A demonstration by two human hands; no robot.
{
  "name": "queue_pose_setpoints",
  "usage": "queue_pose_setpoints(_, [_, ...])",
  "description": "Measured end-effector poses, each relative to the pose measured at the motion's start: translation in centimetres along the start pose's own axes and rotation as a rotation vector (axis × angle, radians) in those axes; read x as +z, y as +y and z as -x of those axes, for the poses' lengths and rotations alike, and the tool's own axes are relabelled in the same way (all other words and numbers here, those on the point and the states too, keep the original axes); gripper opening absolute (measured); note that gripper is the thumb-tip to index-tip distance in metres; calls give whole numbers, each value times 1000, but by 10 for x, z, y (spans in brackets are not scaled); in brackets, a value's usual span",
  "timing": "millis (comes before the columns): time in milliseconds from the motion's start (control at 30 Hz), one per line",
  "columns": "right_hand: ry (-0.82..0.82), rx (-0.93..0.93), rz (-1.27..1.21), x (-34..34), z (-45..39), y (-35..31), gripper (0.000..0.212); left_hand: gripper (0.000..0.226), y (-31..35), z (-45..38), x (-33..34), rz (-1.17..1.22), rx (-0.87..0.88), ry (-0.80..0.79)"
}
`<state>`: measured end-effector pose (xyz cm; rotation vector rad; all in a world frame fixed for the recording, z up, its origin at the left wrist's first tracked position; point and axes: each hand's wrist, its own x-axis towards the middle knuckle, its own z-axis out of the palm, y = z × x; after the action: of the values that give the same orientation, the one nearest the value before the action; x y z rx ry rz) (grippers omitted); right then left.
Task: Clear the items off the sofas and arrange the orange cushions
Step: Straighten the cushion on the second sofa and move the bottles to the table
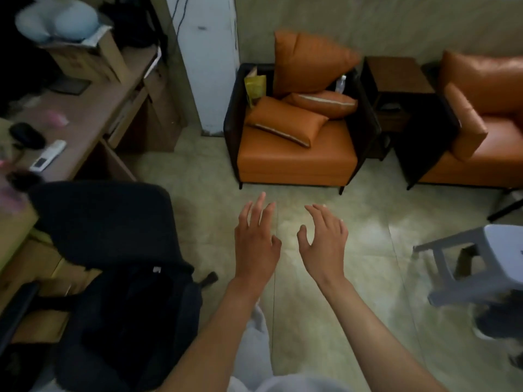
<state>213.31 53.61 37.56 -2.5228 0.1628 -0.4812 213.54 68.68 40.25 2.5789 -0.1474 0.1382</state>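
Note:
An orange single sofa (294,161) with a black frame stands ahead. A large orange cushion (308,62) leans tilted against its back. Two small orange cushions (285,120) (324,102) lie askew on the seat. A yellow packet (254,87) stands in the seat's left corner and a clear plastic bottle (340,83) in the right corner. A second orange sofa (492,123) is at the right edge. My left hand (256,239) and my right hand (324,241) hover over the floor in front of the sofa, both with fingers spread and holding nothing.
A dark wooden side table (396,77) stands between the sofas. A black office chair (113,250) is at the lower left beside a desk (90,114) with a remote and boxes. A grey plastic stool (481,261) stands at the right. Tiled floor lies ahead.

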Motion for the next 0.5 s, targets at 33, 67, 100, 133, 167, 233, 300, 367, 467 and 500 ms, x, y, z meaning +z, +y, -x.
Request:
queue_pose_setpoints(33, [-10,4,8,12,-25,-3,45,79,-6,-30,1,11,6,-5])
queue_pose_setpoints(67, [-12,17,19,22,-50,-6,46,80,-11,-60,3,17,12,-13])
queue_pose_setpoints(100, [-5,33,30,31,-76,-9,46,80,-16,-90,5,18,22,-19])
queue_pose_setpoints(133, [5,47,37,39,-101,-12,46,79,-19,-121,7,17,35,-26])
queue_pose_setpoints(167, [14,58,41,47,-125,-14,47,78,-21,-150,9,20,54,-36])
queue_pose_setpoints(233, [27,81,56,57,-172,-16,47,75,-19,-205,12,35,90,-52])
queue_pose_setpoints(300, [35,117,63,65,-215,-14,48,74,-14,-252,15,52,101,-69])
queue_pose_setpoints(367, [57,167,50,73,-250,-11,48,74,-13,-293,22,55,131,-80])
queue_pose_setpoints(467, [107,261,24,95,-310,1,49,72,-17,-366,44,51,153,-92])
queue_pose_setpoints(500, [114,288,14,104,-330,7,49,72,-17,-390,53,50,149,-104])
